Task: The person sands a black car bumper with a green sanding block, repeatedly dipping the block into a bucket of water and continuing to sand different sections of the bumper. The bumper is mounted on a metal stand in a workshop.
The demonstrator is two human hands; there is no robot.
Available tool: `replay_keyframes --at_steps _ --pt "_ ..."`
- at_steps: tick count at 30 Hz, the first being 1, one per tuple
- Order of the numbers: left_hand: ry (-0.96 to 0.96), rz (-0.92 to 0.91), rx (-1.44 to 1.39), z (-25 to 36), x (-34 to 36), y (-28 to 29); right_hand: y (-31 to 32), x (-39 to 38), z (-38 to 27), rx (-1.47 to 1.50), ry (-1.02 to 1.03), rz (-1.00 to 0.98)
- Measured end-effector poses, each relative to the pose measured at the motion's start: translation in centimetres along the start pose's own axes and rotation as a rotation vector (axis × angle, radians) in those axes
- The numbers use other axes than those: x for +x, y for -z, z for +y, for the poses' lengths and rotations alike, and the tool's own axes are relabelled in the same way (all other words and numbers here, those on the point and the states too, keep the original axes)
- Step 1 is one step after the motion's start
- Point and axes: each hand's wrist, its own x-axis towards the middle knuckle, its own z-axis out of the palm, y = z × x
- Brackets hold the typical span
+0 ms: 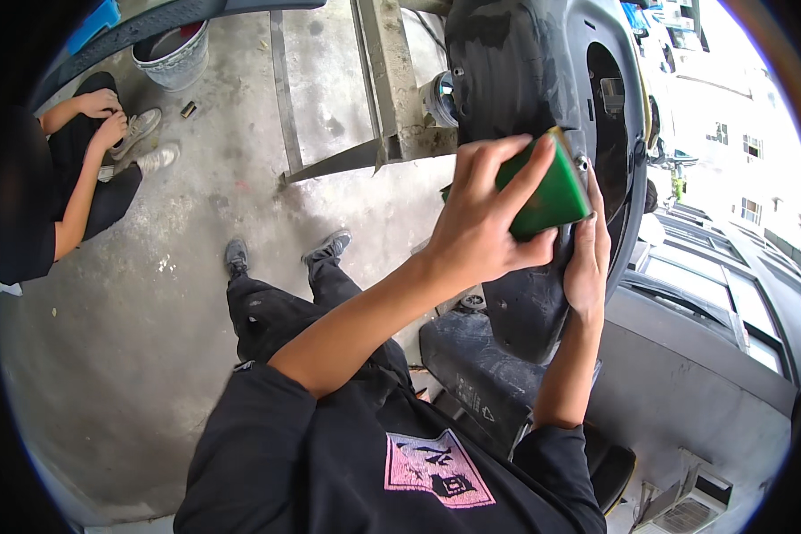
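Observation:
A large black car bumper (516,80) with dull grey scuffs stands at the upper right, a long oval opening along its side. My left hand (498,196) is wrapped round a green sanding block (552,191) and holds it against the bumper's surface. A thin yellowish edge shows along the block's top; its working face is hidden. Beside the block, my right hand (587,258) lies along the bumper with its fingers stretched out, close to a small round metal fitting (582,163). Nothing shows in that hand.
A metal stand (400,98) rises behind the bumper, with a tin (439,98) beside it. Below the bumper is a dark box (463,356). Another person (80,169) sits at the left, hands together, near a dirty bucket (173,58). A small item (189,109) lies on the concrete floor.

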Motion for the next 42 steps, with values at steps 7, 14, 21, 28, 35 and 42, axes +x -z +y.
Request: replay_keyframes --at_steps 7,14,21,28,35,42 --pt "-0.029 0.000 0.024 -0.1 0.7 0.0 0.1 -0.3 0.2 -0.007 -0.012 0.008" --pt "0.073 -0.065 -0.031 0.7 -1.1 0.6 0.2 0.0 0.3 0.005 -0.058 0.016" --pt "0.169 -0.065 -0.081 2.1 -2.5 0.4 -0.3 0.0 0.4 0.007 -0.046 0.058" --pt "0.142 -0.077 -0.042 2.5 -3.3 0.3 0.1 1.0 0.2 -0.010 -0.019 0.046" --pt "0.170 -0.093 -0.048 2.7 -5.5 0.2 0.1 -0.1 0.5 0.000 0.020 0.044" --pt "0.190 -0.087 0.005 2.8 -4.9 0.9 0.0 0.1 0.0 -0.007 -0.028 0.039"
